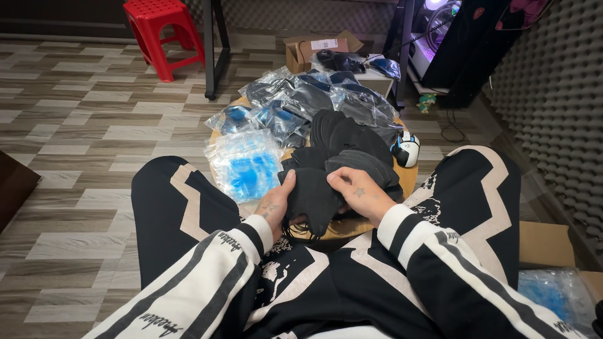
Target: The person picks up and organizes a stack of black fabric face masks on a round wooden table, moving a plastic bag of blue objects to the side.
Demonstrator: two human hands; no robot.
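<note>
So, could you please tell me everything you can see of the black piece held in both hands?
The black piece looks like soft, matte fabric, rounded and slightly cupped, probably a face mask; thin black loops hang below it. The left hand holds its left edge, the right hand its upper right side. It sits above the person's lap, at the near end of a stack of similar black pieces on a round wooden board.

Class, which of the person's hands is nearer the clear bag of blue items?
Left. The left hand sits just right of the bag, nearly touching; the right hand lies farther right, beyond the black masks.
</note>
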